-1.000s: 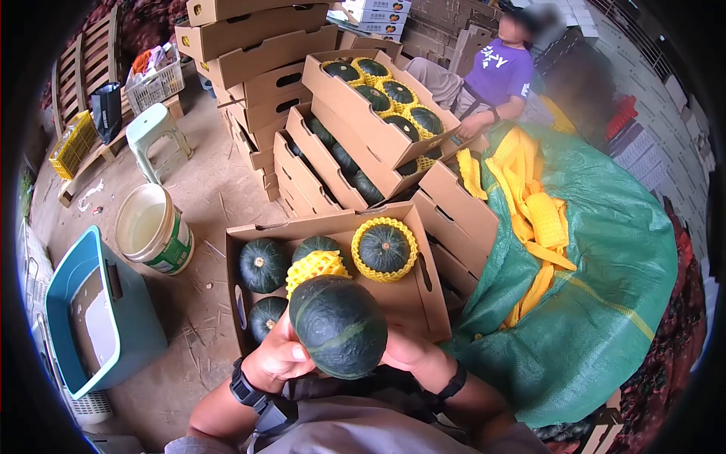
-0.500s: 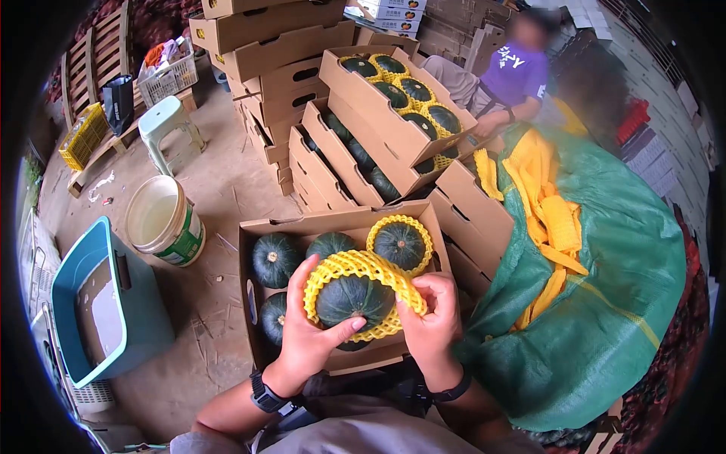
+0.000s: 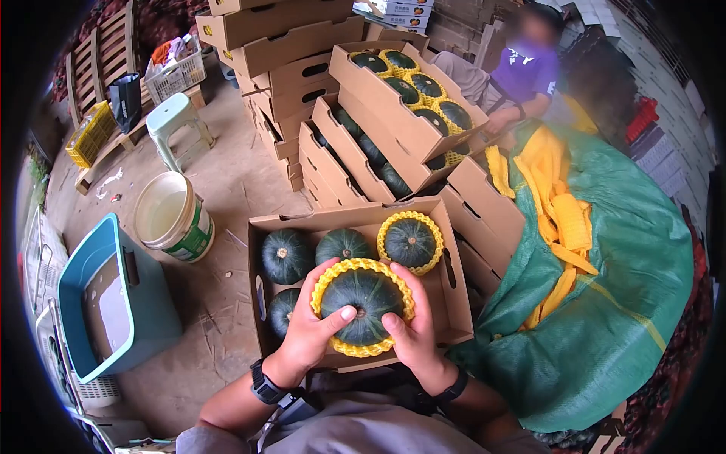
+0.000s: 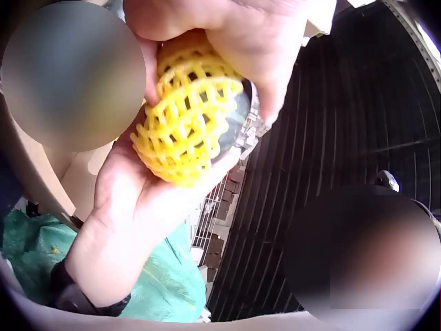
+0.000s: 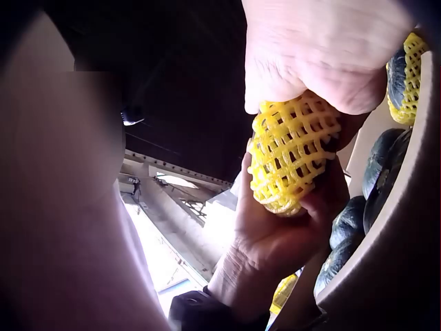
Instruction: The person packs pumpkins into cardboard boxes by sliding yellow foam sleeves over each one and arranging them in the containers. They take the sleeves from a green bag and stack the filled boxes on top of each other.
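Both hands hold a dark green pumpkin wrapped round its sides in a yellow foam net. My left hand grips its left side, my right hand its right, with both thumbs on the top face near the stem. In the left wrist view the net covers the pumpkin's side between the two palms. Behind it sits an open cardboard box. Inside are bare pumpkins and one netted pumpkin at the back right.
A green woven sack with yellow foam nets stands at the right. Filled boxes are stacked behind, near a seated person. Left are a teal tub, a bucket and a stool.
A bare pumpkin was between the hands first; then the yellow net was round it, pulled by the right hand. Now the net sits evenly and both hands grip the sides.
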`<action>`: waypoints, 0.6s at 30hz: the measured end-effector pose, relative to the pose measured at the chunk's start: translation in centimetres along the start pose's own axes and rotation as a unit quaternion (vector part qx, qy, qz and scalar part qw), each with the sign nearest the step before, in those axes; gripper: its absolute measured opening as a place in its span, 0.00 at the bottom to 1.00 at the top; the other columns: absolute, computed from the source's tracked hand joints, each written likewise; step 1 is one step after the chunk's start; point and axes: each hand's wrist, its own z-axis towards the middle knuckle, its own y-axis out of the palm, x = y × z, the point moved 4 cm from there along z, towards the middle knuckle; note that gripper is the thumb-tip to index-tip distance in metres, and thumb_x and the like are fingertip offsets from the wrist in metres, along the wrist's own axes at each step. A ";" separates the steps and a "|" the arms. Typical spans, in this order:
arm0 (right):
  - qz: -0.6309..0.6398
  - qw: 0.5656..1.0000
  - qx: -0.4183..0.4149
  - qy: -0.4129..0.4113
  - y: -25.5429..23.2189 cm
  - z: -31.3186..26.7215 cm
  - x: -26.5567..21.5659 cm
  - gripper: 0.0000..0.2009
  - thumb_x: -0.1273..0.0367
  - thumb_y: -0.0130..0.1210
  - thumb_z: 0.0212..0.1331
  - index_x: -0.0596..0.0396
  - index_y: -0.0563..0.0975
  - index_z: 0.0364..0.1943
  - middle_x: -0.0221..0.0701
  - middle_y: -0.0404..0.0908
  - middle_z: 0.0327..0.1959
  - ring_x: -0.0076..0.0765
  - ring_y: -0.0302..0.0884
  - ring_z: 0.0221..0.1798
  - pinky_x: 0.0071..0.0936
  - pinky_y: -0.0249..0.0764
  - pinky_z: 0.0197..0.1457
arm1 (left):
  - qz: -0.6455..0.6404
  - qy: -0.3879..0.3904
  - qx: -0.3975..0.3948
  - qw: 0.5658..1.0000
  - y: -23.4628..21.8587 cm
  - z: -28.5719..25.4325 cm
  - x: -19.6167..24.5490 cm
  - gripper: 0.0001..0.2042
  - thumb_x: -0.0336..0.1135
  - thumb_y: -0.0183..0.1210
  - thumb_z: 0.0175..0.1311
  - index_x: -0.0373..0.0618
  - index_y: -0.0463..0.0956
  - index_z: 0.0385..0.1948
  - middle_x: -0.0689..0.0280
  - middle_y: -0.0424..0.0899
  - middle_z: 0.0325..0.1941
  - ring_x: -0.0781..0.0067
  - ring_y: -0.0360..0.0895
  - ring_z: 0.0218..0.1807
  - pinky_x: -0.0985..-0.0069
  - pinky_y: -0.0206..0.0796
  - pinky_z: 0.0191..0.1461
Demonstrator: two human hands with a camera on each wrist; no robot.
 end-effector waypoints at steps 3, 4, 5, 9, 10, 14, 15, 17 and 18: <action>0.129 0.991 0.022 0.028 0.1 0.0 -0.6 0.37 0.56 0.56 0.62 0.61 0.54 0.68 0.43 0.57 0.70 0.38 0.54 0.72 0.36 0.49 0.73 | -0.119 -0.024 -0.101 0.988 0.4 -0.6 -0.1 0.42 0.59 0.57 0.60 0.43 0.50 0.69 0.58 0.64 0.67 0.63 0.63 0.67 0.64 0.53 0.71; 0.117 0.993 0.000 0.028 -0.1 0.3 -0.2 0.38 0.55 0.56 0.62 0.61 0.52 0.69 0.45 0.54 0.70 0.42 0.52 0.73 0.38 0.49 0.73 | -0.123 -0.037 -0.102 0.986 0.5 -1.0 -0.4 0.44 0.68 0.48 0.60 0.44 0.49 0.69 0.57 0.63 0.68 0.61 0.60 0.70 0.60 0.49 0.73; 0.105 0.994 -0.023 0.025 -0.5 0.5 0.2 0.40 0.53 0.55 0.61 0.61 0.50 0.69 0.47 0.52 0.71 0.45 0.49 0.73 0.40 0.48 0.73 | -0.159 -0.073 -0.104 0.979 0.2 -1.5 -0.9 0.43 0.67 0.49 0.60 0.44 0.50 0.69 0.57 0.63 0.68 0.61 0.60 0.70 0.59 0.50 0.73; -0.376 0.914 -0.135 -0.070 -0.5 0.2 -2.6 0.49 0.52 0.64 0.52 0.59 0.47 0.70 0.56 0.42 0.71 0.64 0.41 0.74 0.48 0.45 0.74 | -0.154 -0.141 -0.132 0.969 -0.1 -1.5 -1.4 0.37 0.56 0.54 0.64 0.46 0.49 0.69 0.57 0.62 0.68 0.63 0.60 0.70 0.62 0.51 0.73; -0.352 0.919 -0.164 -0.072 0.0 -0.2 -3.2 0.51 0.52 0.66 0.49 0.57 0.46 0.71 0.56 0.42 0.71 0.64 0.41 0.74 0.48 0.45 0.74 | -0.055 -0.110 -0.131 0.984 0.6 -1.4 -1.4 0.37 0.52 0.54 0.66 0.45 0.45 0.69 0.58 0.60 0.68 0.65 0.58 0.70 0.65 0.50 0.72; -0.139 0.967 -0.211 0.015 -3.4 -1.1 -2.3 0.52 0.58 0.73 0.39 0.54 0.50 0.68 0.48 0.51 0.68 0.52 0.52 0.70 0.44 0.52 0.72 | 0.194 -0.090 -0.221 0.951 2.2 -1.5 0.1 0.32 0.48 0.47 0.72 0.44 0.43 0.70 0.57 0.58 0.66 0.66 0.58 0.67 0.68 0.51 0.70; -0.031 0.981 -0.175 0.075 -4.9 -1.6 -1.7 0.50 0.58 0.72 0.39 0.54 0.52 0.67 0.46 0.54 0.66 0.50 0.55 0.69 0.43 0.53 0.71 | 0.257 -0.101 -0.240 0.931 1.8 -1.1 0.7 0.31 0.49 0.45 0.72 0.43 0.47 0.70 0.55 0.60 0.66 0.63 0.60 0.66 0.67 0.52 0.69; -0.123 0.980 -0.136 0.071 -7.6 -1.0 -1.9 0.47 0.59 0.72 0.38 0.55 0.56 0.64 0.45 0.57 0.63 0.50 0.57 0.67 0.42 0.55 0.70 | 0.573 0.107 -0.234 0.778 1.5 -0.6 1.7 0.28 0.52 0.51 0.67 0.50 0.61 0.66 0.54 0.66 0.64 0.51 0.63 0.63 0.61 0.54 0.68; -0.366 0.912 -0.185 -0.010 -7.7 0.4 -3.9 0.44 0.60 0.71 0.36 0.52 0.61 0.62 0.45 0.58 0.63 0.52 0.58 0.67 0.42 0.58 0.68 | 0.654 0.111 -0.230 0.712 1.2 -1.0 0.9 0.30 0.50 0.56 0.62 0.53 0.63 0.65 0.57 0.65 0.66 0.53 0.62 0.64 0.61 0.54 0.67</action>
